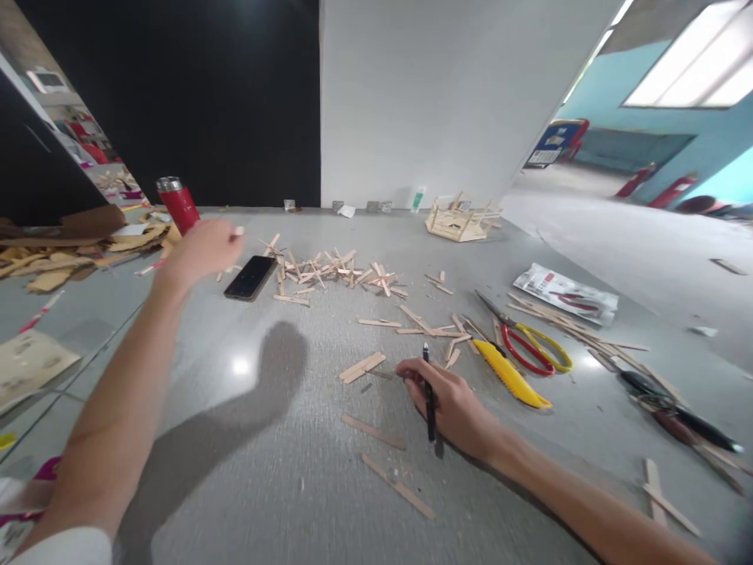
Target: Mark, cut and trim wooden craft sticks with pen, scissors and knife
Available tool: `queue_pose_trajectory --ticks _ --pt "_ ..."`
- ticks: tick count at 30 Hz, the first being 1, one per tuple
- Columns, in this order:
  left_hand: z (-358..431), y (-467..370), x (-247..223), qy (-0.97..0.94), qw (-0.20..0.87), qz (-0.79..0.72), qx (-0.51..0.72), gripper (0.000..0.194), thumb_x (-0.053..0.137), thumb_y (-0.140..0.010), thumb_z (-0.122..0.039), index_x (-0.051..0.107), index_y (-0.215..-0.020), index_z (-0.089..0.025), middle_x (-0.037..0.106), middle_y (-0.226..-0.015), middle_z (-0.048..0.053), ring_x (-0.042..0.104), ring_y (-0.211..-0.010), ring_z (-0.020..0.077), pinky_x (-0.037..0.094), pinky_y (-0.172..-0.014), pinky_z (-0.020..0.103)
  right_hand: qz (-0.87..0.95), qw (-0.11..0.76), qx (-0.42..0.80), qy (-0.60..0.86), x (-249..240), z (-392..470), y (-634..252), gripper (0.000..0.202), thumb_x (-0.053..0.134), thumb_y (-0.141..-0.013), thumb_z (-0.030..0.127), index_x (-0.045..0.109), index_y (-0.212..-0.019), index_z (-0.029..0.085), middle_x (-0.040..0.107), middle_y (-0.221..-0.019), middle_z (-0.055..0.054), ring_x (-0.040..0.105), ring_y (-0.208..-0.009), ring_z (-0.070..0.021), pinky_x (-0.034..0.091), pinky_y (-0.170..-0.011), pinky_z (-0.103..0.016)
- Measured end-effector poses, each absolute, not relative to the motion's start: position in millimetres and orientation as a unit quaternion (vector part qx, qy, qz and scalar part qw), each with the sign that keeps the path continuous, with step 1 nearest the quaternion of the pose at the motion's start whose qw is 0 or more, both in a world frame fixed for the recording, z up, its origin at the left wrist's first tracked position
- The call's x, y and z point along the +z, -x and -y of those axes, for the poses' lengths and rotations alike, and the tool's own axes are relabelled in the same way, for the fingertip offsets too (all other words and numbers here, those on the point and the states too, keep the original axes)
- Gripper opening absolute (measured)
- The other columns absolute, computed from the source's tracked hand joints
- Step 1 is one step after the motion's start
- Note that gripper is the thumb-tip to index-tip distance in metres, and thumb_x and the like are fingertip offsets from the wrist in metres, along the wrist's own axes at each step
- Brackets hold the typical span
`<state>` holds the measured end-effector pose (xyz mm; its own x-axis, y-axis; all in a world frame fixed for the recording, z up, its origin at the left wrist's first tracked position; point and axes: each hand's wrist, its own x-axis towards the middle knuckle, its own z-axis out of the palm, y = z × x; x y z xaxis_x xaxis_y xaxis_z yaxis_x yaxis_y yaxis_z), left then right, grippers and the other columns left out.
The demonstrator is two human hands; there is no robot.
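My left hand (205, 247) is raised over the far left of the table, in front of a red flask (178, 205). Its fingers are curled closed; a small pale tip shows at them, too blurred to name. Low on the table, my right hand (456, 404) has a black pen (430, 404) tucked between its fingers, while thumb and forefinger pinch together near a small dark sliver (381, 374). Just left of these fingertips lie short cut wooden sticks (361, 367). Two longer sticks (397, 486) lie nearer to me.
A phone (251, 278) lies beside a heap of wooden pieces (329, 268). Right of my right hand are a yellow-handled saw (511, 375), scissors (532, 345), a packet (565, 294) and pliers (676, 412). A stick-built frame (459, 224) stands at the back; cardboard scraps (64, 255) lie left.
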<state>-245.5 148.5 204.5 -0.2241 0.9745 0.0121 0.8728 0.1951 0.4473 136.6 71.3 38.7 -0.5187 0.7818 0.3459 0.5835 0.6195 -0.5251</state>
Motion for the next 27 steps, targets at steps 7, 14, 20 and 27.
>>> queue_pose_trajectory --ticks 7,14,20,27 --pt "-101 104 110 -0.759 0.456 -0.431 0.172 0.017 0.06 -0.095 -0.03 0.064 -0.085 -0.017 0.066 -0.074 0.004 0.053 -0.049 0.0107 0.04 -0.047 0.024 0.851 0.285 0.093 0.431 31 -83 -146 0.027 0.04 -0.098 0.016 0.062 -0.114 0.016 0.069 -0.088 -0.01 0.066 -0.08 -0.024 0.055 -0.077 -0.039" --pt "-86 85 44 -0.682 0.626 -0.314 0.213 0.031 0.058 -0.096 -0.032 0.044 -0.122 -0.023 0.061 -0.095 0.004 0.065 -0.066 0.0141 0.055 -0.049 0.023 0.853 0.282 0.06 0.434 26 -94 -163 0.059 0.042 -0.079 -0.002 0.064 -0.13 0.018 0.072 -0.105 -0.013 0.065 -0.099 -0.03 0.053 -0.087 -0.047" --pt "-83 85 42 -0.598 0.696 -0.296 0.267 0.062 0.07 -0.094 -0.041 0.034 -0.143 -0.026 0.068 -0.104 0.009 0.064 -0.061 0.0117 0.049 -0.044 0.019 0.831 0.338 0.095 0.432 31 -85 -152 0.045 0.039 -0.095 0.005 0.064 -0.13 0.019 0.071 -0.123 -0.015 0.065 -0.112 -0.0273 0.05 -0.097 -0.048" --pt "-84 86 45 -0.607 0.695 -0.297 0.245 0.066 0.071 -0.093 -0.039 0.036 -0.146 -0.023 0.071 -0.106 0.01 0.065 -0.063 0.0129 0.045 -0.047 0.02 0.796 0.368 0.188 0.442 44 -71 -136 0.02 0.055 -0.098 0.028 0.072 -0.092 0.02 0.07 -0.074 -0.004 0.064 -0.066 -0.017 0.052 -0.066 -0.029"
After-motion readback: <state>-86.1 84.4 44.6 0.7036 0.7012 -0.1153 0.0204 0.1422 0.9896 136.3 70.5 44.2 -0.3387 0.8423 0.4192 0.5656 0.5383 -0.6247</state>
